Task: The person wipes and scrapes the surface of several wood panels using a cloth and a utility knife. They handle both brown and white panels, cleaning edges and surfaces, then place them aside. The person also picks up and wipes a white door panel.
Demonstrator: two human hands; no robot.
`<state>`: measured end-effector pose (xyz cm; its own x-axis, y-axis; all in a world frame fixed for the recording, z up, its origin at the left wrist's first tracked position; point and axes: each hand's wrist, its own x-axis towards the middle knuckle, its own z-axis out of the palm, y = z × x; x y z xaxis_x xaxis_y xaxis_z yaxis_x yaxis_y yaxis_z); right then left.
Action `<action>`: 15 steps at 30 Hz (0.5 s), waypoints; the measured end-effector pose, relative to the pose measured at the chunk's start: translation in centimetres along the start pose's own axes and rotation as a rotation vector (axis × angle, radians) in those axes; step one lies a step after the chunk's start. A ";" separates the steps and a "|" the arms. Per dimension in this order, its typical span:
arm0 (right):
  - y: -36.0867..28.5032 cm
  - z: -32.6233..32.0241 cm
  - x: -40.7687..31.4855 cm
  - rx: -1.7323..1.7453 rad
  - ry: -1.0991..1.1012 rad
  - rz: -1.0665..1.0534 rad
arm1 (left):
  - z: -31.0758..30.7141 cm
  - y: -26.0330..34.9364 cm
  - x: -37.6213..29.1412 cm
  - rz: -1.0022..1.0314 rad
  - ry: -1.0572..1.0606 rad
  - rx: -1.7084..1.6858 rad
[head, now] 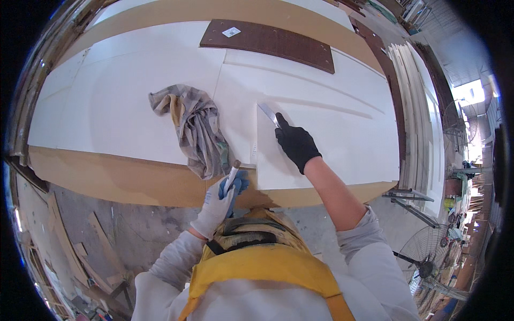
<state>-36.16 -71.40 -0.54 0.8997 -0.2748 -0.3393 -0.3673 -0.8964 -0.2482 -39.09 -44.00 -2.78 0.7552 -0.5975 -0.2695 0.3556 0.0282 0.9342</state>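
My left hand [219, 200], in a white and blue work glove, is closed around a white stick-like tool [231, 176] with a brown tip, near the bench's front edge. My right hand [298, 145], in a black glove, grips a flat-bladed scraper or putty knife [268, 114]. Its blade lies over a white panel [341, 156], close to the panel's left edge. A crumpled plaid cloth [200, 128] rests on the white surface to the left, partly over the cardboard edge. Beyond my hands lies a dark brown board [269, 44] bearing a label.
Cardboard [120, 172] shows under the white panels along the front. Long white boards [409, 116] are stacked at the right. A wire-caged fan [425, 267] stands at the lower right. Wood offcuts [104, 240] lie at the lower left.
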 end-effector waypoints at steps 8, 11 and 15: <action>1.5 0.6 -2.4 -0.068 0.032 -0.199 | -0.2 -0.3 1.2 0.201 0.281 0.195; 1.9 1.0 -2.7 -0.107 -0.052 -0.239 | -1.1 3.3 3.3 0.087 0.274 0.266; 1.5 0.3 -3.4 0.057 0.287 -0.292 | -0.5 6.7 9.1 0.193 0.284 0.702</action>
<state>-39.86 -71.72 0.01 0.9943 -0.1050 0.0171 -0.0925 -0.9324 -0.3493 -29.53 -48.83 0.90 0.9138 -0.4033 -0.0481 -0.1568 -0.4595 0.8742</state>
